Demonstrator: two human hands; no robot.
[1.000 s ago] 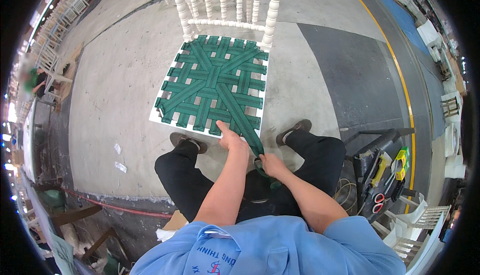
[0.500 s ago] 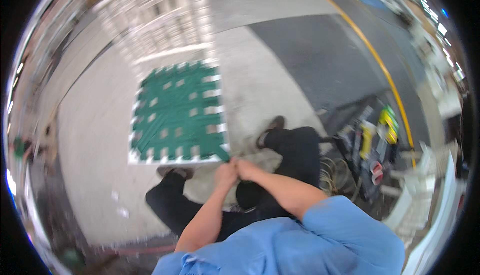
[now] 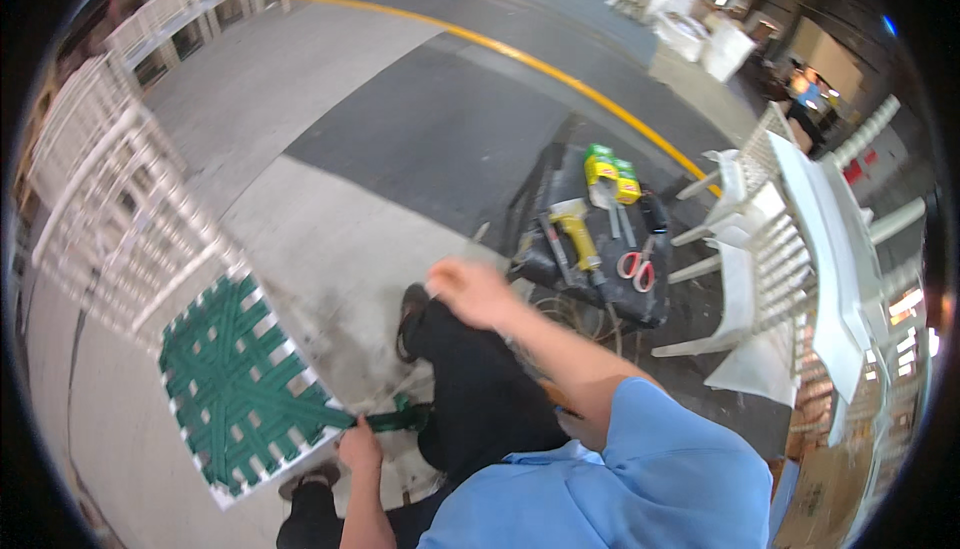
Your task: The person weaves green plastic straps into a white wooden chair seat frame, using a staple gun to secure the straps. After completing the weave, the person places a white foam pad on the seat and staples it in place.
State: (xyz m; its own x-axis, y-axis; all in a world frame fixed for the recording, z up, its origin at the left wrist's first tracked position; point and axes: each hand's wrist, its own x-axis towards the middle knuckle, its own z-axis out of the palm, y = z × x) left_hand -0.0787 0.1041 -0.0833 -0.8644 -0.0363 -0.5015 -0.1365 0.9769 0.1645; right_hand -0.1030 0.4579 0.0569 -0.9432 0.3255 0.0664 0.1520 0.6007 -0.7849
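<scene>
green-yellow packs (image 3: 612, 173) on dark mat, well beyond right hand (image 3: 472, 292), up and to its right, two side by side, boxy. brown cardboard box (image 3: 825, 499) at lower right edge, far from both hands. no screens or signs visible.

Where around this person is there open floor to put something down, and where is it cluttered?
Bare concrete floor lies open between the green woven seat and the black tool mat. The mat is crowded with a stapler and scissors; stacked white chairs fill the right.
</scene>
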